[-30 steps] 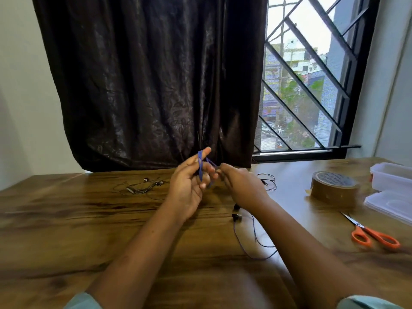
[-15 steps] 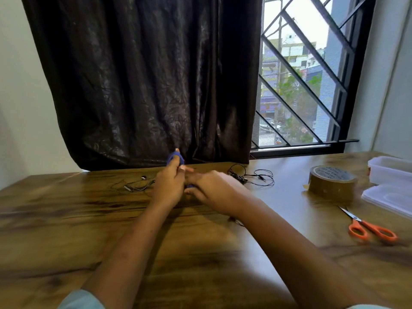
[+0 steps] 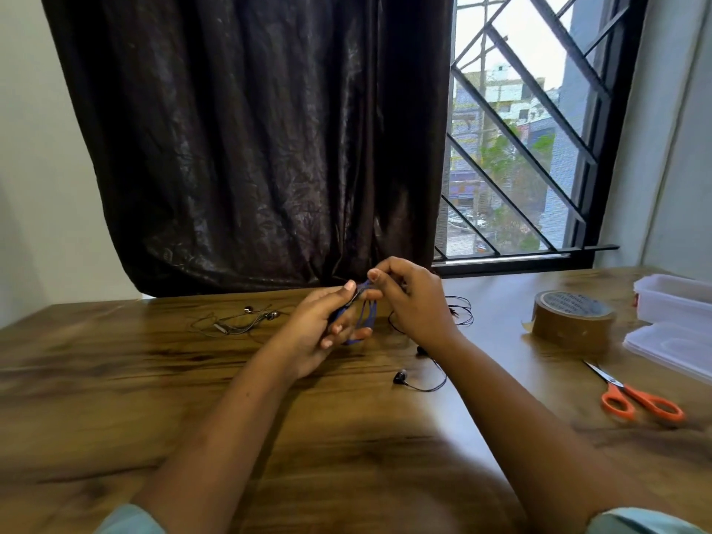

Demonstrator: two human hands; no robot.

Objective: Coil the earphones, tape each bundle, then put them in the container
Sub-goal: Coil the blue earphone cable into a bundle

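My left hand holds several loops of a blue earphone cable wound round its fingers, just above the table. My right hand pinches the same cable at the top of the coil, next to my left thumb. The cable's loose end trails under my right wrist, and its two black earbuds lie on the wood. A second earphone set lies tangled to the left. A third black set lies behind my right hand. The clear container stands at the far right.
A roll of brown tape sits right of my hands. Orange-handled scissors lie in front of it. The container's lid lies flat at the right edge. A dark curtain and a barred window back the wooden table.
My right hand has come up from beside the left hand to the top of the coil, adding cable to it. The earbuds have come into view on the table by my right wrist.
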